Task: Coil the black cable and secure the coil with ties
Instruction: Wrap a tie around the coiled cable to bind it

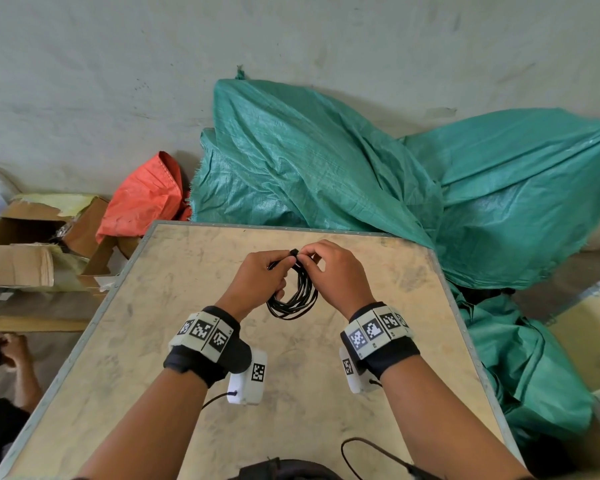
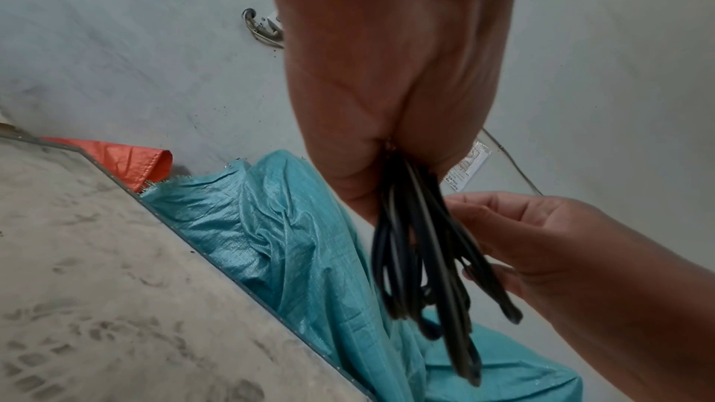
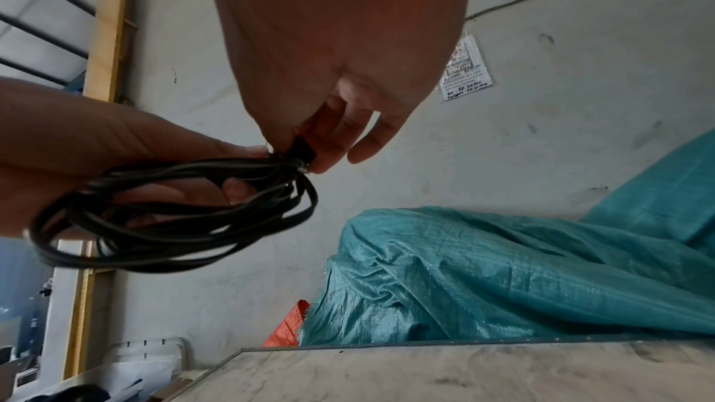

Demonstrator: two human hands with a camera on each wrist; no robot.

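The black cable point(image 1: 293, 299) is wound into a small coil of several loops and hangs above the wooden table point(image 1: 194, 341). My left hand point(image 1: 262, 271) grips the top of the coil point(image 2: 417, 256), fingers curled round the bunched loops. My right hand point(image 1: 328, 268) pinches a small black piece point(image 3: 303, 150) at the top of the coil point(image 3: 174, 219), between thumb and forefinger; I cannot tell whether it is a tie or the cable's plug. The other right fingers are spread loosely.
Green tarpaulin-covered bundles point(image 1: 326, 161) lie behind and right of the table. A red sack point(image 1: 146, 199) and open cardboard boxes point(image 1: 32, 230) sit at the left. Another person's arm point(image 1: 18, 368) shows at the lower left. A thin black wire point(image 1: 371, 448) lies on the table's near edge.
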